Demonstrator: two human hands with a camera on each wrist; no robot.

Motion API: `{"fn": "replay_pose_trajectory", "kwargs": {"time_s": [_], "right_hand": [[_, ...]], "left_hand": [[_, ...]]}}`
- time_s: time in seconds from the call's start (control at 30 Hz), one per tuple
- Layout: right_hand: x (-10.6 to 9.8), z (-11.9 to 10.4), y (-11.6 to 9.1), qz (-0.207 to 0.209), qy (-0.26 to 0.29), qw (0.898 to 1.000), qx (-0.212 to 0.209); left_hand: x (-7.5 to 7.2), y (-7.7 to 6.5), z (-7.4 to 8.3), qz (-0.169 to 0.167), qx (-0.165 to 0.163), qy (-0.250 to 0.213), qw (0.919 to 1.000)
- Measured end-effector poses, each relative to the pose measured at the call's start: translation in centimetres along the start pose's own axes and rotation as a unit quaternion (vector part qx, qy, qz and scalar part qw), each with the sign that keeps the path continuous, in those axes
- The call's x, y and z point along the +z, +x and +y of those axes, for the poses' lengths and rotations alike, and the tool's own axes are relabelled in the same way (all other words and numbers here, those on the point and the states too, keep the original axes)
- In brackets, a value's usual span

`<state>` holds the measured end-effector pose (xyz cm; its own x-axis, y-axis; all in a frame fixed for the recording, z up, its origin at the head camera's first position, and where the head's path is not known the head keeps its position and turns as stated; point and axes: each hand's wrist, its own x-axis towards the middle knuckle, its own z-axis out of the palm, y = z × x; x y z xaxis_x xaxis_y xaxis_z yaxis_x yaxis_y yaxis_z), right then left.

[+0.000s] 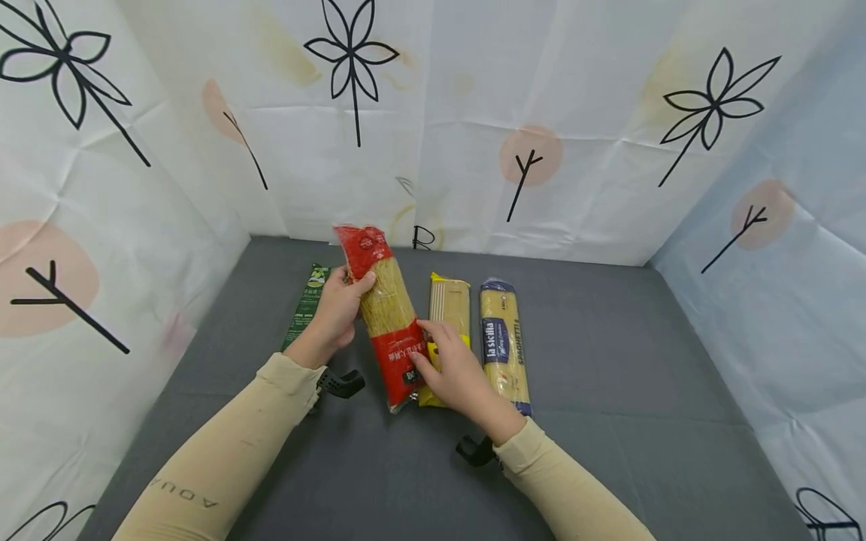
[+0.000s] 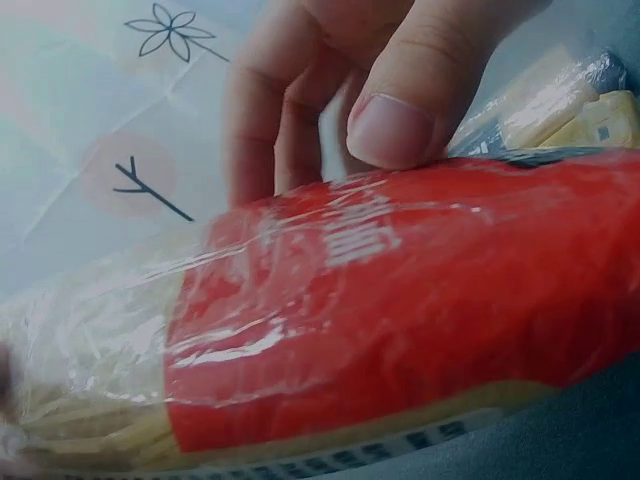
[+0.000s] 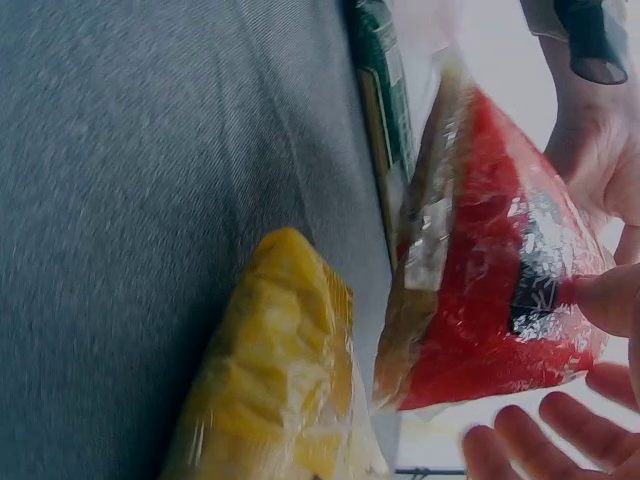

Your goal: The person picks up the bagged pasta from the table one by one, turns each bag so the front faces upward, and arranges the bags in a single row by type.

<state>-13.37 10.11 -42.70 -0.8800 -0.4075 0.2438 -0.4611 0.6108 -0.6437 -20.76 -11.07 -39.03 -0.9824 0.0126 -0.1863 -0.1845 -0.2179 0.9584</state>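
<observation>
In the head view a pack of dried noodles (image 1: 391,300) in clear wrap with red ends is tilted above the table. My left hand (image 1: 336,304) grips its far part, thumb lying over the front. At the nearer red label, my right hand (image 1: 455,368) pinches the right edge. The left wrist view shows that thumb (image 2: 400,125) on the label side while the fingers go behind the pack. A yellow-ended noodle pack (image 1: 449,300) lies partly under the right hand. Beside it is a spaghetti pack (image 1: 504,338) with a blue label.
A green pack (image 1: 307,304) lies at the left, partly hidden by the left hand and forearm. Grey cloth (image 1: 609,361) covers the table. Patterned white sheets (image 1: 460,98) stand along the back and both sides.
</observation>
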Motion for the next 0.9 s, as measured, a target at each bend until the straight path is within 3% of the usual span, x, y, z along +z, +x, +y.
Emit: {"fn": "replay_pose_trajectory", "kwargs": {"time_s": [0.1, 0.2, 0.33, 0.57, 0.9], "right_hand": [[0.2, 0.0, 0.0, -0.024, 0.081, 0.995, 0.05], [0.5, 0.1, 0.0, -0.046, 0.145, 0.984, 0.092], [0.8, 0.0, 0.2, -0.066, 0.204, 0.97, 0.116], [1.5, -0.4, 0.1, -0.058, 0.235, 0.964, 0.112], [2.3, -0.8, 0.2, -0.036, 0.223, 0.966, 0.125]], "left_hand": [[-0.1, 0.1, 0.0, -0.029, 0.003, 0.007, 0.9996], [0.0, 0.1, -0.1, -0.054, 0.011, 0.003, 0.9985], [0.0, 0.1, 0.0, -0.069, 0.017, -0.002, 0.9974], [-0.2, 0.2, 0.0, -0.077, 0.005, 0.033, 0.9965], [-0.7, -0.1, 0.2, -0.129, 0.0, 0.098, 0.9868]]}}
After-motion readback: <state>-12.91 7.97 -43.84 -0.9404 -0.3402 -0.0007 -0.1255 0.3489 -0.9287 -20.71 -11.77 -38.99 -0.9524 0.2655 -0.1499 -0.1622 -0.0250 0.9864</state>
